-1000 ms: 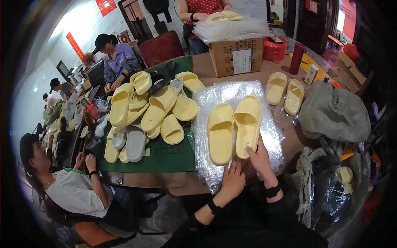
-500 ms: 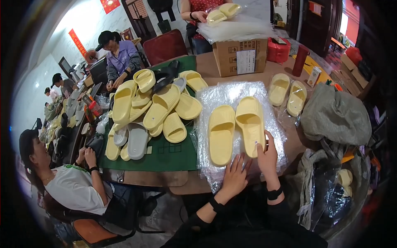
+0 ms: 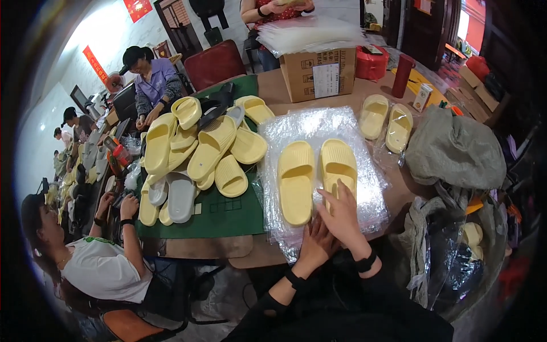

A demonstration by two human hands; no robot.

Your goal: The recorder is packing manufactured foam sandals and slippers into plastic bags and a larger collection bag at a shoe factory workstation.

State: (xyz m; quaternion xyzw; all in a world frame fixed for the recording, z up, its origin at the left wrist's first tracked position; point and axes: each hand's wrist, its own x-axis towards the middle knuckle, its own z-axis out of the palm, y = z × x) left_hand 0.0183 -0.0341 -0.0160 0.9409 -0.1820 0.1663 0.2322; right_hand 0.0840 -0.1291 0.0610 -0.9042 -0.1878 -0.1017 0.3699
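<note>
Two yellow slide slippers lie side by side, toes away from me, on a stack of clear plastic bags (image 3: 268,194). My right hand (image 3: 342,219) is over the heel end of the right slipper (image 3: 338,159), its fingers apart and closed on nothing. Below the heel of the left slipper (image 3: 296,182), my left hand (image 3: 317,245) rests on the bags with fingers stretched out. My right wrist crosses close beside it and hides part of it. Left of the bags, a heap of yellow, grey and black slippers (image 3: 212,148) covers much of a green mat (image 3: 228,221).
Beyond the bags stand a carton (image 3: 302,80) topped with plastic sheets and a red cylinder (image 3: 403,76). A bagged slipper pair (image 3: 374,117) and a grey sack (image 3: 456,151) lie at right. One person (image 3: 102,268) sits at left; others work farther back.
My right hand has let go of the right slipper's heel and moved left over it. That slipper now lies straighter beside the other. The view has shifted slightly.
</note>
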